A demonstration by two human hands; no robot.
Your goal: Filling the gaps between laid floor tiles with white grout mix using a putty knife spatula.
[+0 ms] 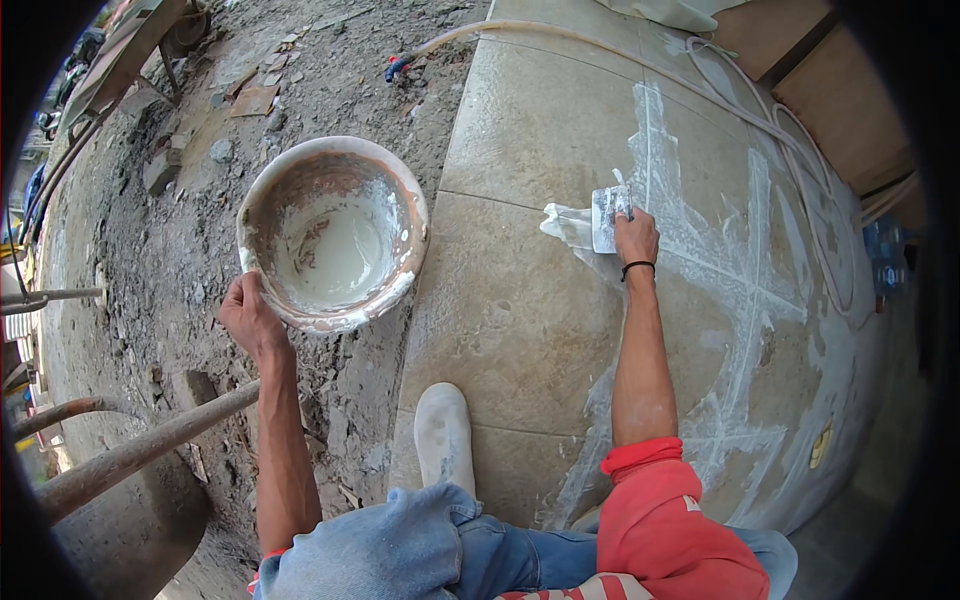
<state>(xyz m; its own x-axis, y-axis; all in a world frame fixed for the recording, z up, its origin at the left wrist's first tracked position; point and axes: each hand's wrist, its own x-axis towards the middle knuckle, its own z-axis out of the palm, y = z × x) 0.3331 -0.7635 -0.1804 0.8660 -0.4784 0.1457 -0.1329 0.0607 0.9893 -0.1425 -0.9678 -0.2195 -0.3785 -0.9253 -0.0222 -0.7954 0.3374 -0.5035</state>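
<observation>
My left hand is closed on the rim of a round basin, crusted and reddish-brown inside. A pool of creamy white grout lies in its bottom. On the right, my right hand grips a flat trowel with a pale, smeared blade; its handle is mostly hidden by my fingers. The blade is at the tiled floor, and a wet white smear of grout stretches left from it. White grout streaks follow the tile joints to the right of my hand.
A pale hose with a blue-and-red end crosses the tiles and loops at the right. Rubble and broken tile pieces litter the dirt at left. A wheelbarrow stands far left; a metal pole juts in below. My boot stands near the tile edge.
</observation>
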